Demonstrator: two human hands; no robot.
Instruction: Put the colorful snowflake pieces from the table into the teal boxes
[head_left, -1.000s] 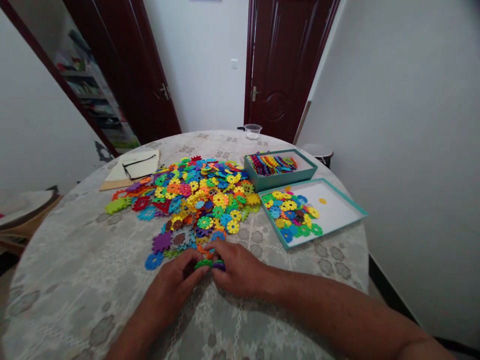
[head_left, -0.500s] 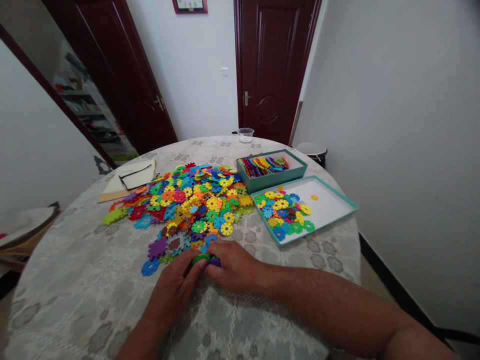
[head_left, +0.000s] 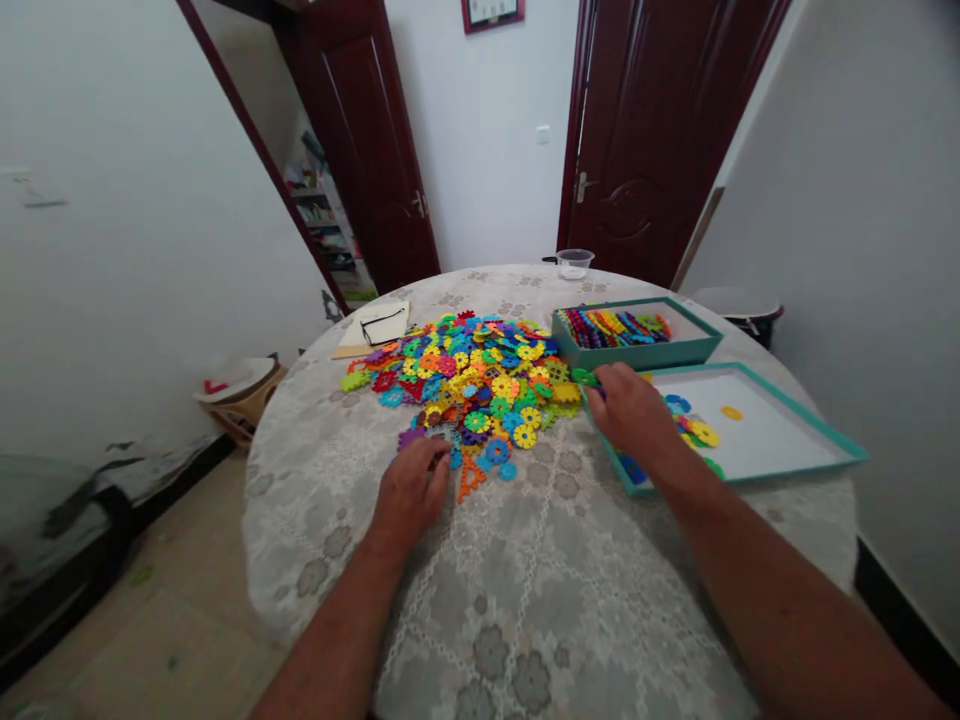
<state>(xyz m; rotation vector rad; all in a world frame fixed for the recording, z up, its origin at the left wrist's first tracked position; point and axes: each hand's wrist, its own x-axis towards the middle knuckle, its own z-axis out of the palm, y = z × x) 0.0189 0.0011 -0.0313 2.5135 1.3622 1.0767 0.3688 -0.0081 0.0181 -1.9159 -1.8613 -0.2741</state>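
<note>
My right hand (head_left: 630,405) reaches over the left edge of the shallow teal-rimmed lid (head_left: 772,430). Pinched in its fingers is a green snowflake disc (head_left: 583,377), with a bit of purple showing beside it. Other discs, such as a yellow disc (head_left: 703,433), lie in the lid, partly hidden by my forearm. My left hand (head_left: 412,490) rests at the near edge of the heap of colourful plastic pieces (head_left: 480,370). Its fingers are loosely bent, the thumb stands apart, and nothing shows in it. An orange triangular piece (head_left: 471,478) lies just right of that hand.
Behind the lid stands a teal box (head_left: 637,352) with rows of discs in it. A clear plastic bowl (head_left: 574,264) sits at the table's far edge. Eyeglasses (head_left: 382,326) rest on a pale pad (head_left: 352,340) left of the heap. A patterned cloth (head_left: 525,590) covers the round table.
My hands have parted. The right moved right to the lid, carrying the green disc; the left stayed by the heap, its fingers loosened. The view has swung left.
</note>
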